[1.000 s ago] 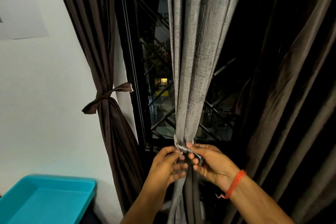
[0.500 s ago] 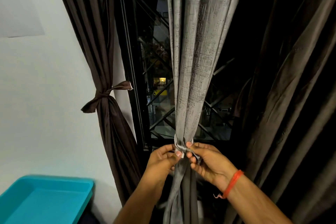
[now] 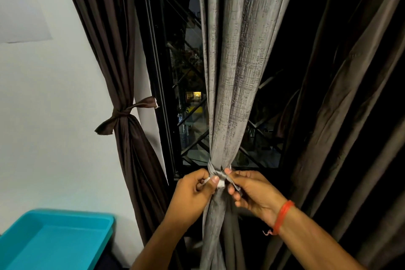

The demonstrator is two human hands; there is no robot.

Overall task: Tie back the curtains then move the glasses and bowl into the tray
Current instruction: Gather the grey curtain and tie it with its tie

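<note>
Tying step: left hand [image 3: 192, 190] and right hand [image 3: 252, 193] each pinch an end of the grey tie [image 3: 217, 175] around the grey curtain [image 3: 232, 94]. Next, probably snug the knot; teal tray [image 3: 105, 221] waits at 8 o'clock.

Left hand [image 3: 195, 188], right hand [image 3: 252, 193]: fingers pinched, nearly touching.

My arms are bare, no sleeves in sight. On my right wrist I wear a thin red-orange thread bracelet [image 3: 282, 217], its frayed knotted end dangling loose.
</note>
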